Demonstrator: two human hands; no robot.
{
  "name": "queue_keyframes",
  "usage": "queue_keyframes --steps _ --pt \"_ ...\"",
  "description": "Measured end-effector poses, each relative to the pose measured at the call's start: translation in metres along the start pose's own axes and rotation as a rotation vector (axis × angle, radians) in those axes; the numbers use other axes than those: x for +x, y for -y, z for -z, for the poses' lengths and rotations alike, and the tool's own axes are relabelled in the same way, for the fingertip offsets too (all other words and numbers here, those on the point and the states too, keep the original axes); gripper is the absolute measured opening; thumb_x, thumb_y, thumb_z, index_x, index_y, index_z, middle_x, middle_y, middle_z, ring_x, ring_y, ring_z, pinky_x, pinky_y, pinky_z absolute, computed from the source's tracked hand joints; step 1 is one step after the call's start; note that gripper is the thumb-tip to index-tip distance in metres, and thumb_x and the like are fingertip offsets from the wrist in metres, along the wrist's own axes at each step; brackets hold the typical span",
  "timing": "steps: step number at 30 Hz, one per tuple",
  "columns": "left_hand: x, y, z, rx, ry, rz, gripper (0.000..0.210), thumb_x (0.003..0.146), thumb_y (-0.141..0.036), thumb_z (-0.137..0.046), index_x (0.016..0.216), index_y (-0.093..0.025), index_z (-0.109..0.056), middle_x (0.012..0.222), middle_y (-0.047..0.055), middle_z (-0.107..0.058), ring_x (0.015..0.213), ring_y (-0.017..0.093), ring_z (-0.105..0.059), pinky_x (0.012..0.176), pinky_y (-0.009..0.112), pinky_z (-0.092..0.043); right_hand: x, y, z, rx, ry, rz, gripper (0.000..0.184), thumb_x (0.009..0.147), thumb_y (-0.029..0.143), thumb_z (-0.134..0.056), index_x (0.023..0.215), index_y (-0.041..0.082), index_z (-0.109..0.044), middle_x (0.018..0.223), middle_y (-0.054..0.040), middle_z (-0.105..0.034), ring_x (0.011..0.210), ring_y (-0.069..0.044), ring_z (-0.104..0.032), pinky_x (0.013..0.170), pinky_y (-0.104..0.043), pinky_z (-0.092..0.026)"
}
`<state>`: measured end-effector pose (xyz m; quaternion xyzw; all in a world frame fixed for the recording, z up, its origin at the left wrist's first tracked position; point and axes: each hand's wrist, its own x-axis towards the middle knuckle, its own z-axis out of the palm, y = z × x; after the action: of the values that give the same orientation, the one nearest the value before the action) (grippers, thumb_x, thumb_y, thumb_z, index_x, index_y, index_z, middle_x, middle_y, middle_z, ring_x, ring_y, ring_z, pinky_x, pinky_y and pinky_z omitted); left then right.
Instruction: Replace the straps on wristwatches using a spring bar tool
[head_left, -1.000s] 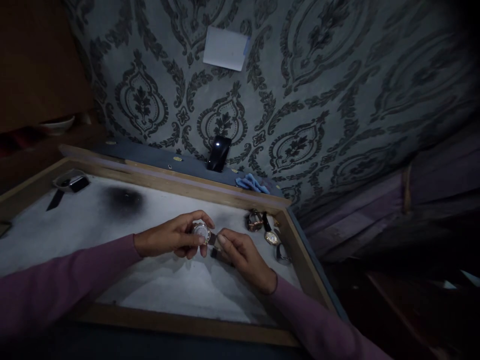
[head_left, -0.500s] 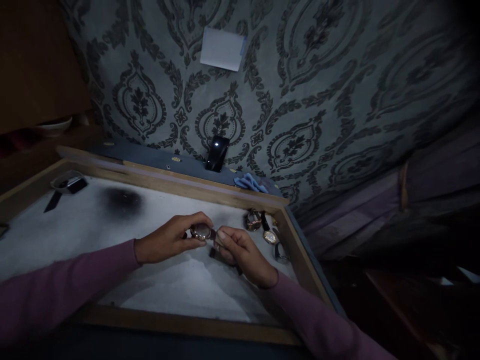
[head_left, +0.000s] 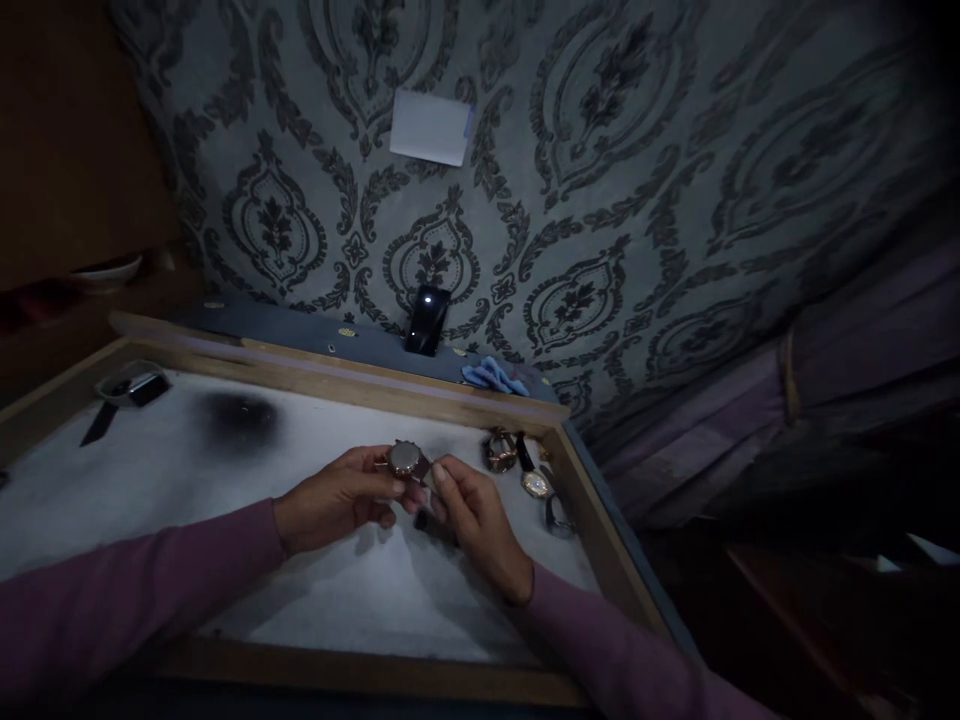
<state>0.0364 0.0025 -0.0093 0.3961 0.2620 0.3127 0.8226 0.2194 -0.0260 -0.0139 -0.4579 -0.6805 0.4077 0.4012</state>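
Between my two hands is a wristwatch point(head_left: 405, 458) with a round metal case and a dark brown strap. My left hand point(head_left: 341, 495) is closed on the case, thumb in front and fingers behind and below it. My right hand point(head_left: 476, 515) pinches the strap just right of the case. Part of the strap is hidden by the right fingers. Both hands are over the white floor of a shallow wooden tray point(head_left: 360, 395). A dark strap-like piece point(head_left: 435, 528) shows beneath my right hand.
Several watches lie at the tray's right end, among them a gold-cased watch point(head_left: 535, 484) and a dark, chunky watch point(head_left: 499, 452). A clear dish point(head_left: 129, 382) is at the far left. Behind the rim are a phone point(head_left: 427, 322) leaning on the patterned wall and a blue cloth point(head_left: 495, 376).
The watch case has turned and tipped, and my left hand has shifted from gripping its sides to supporting it from below. My right hand keeps its pinch on the strap. The view has shifted slightly.
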Motion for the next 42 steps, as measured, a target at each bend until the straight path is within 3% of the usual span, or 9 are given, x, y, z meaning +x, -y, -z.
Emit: queue_keyframes --steps 15,21,24,29,42 --pt "0.001 -0.005 0.003 0.271 0.021 -0.192 0.031 0.077 -0.036 -0.072 0.083 -0.015 -0.051 0.071 0.001 -0.06 0.054 0.008 -0.05 0.044 0.017 -0.032 0.001 -0.002 -0.003 -0.048 0.052 0.038 0.045 0.097 0.054 -0.037 0.068 0.02 -0.045 0.056 0.0044 -0.039 0.05 -0.011 -0.035 0.048 -0.024 -0.028" --pt "-0.002 -0.008 0.007 0.433 0.009 -0.205 0.051 0.077 -0.032 -0.073 0.117 -0.019 -0.045 0.076 -0.002 -0.059 0.059 0.01 -0.053 0.045 0.017 -0.036 0.003 -0.001 0.002 -0.02 0.087 -0.002 0.05 0.095 0.059 -0.037 0.064 0.02 -0.043 0.054 0.0041 -0.04 0.049 -0.011 -0.034 0.048 -0.025 -0.026" --pt "-0.003 -0.01 0.008 0.508 0.02 -0.222 0.052 0.079 -0.031 -0.071 0.122 -0.02 -0.043 0.078 -0.001 -0.059 0.062 0.011 -0.053 0.046 0.017 -0.036 0.004 0.0 0.003 -0.01 0.098 -0.008 0.051 0.095 0.06 -0.037 0.063 0.02 -0.043 0.053 0.0042 -0.039 0.048 -0.011 -0.034 0.048 -0.025 -0.026" --pt "-0.006 -0.015 0.006 0.499 0.046 -0.202 0.039 0.087 -0.038 -0.06 0.116 -0.017 -0.045 0.078 0.002 -0.061 0.065 0.013 -0.056 0.048 0.019 -0.038 0.005 0.003 0.004 -0.044 0.098 0.006 0.052 0.094 0.061 -0.036 0.065 0.02 -0.045 0.054 0.0034 -0.042 0.049 -0.011 -0.036 0.049 -0.025 -0.028" --pt "-0.003 -0.014 0.01 0.433 0.081 -0.117 0.027 0.085 -0.037 -0.063 0.095 -0.015 -0.05 0.074 0.003 -0.062 0.057 0.011 -0.055 0.045 0.019 -0.036 0.008 0.001 0.013 -0.061 0.074 0.019 0.049 0.094 0.06 -0.038 0.068 0.019 -0.048 0.055 0.0023 -0.047 0.052 -0.012 -0.041 0.051 -0.024 -0.031"
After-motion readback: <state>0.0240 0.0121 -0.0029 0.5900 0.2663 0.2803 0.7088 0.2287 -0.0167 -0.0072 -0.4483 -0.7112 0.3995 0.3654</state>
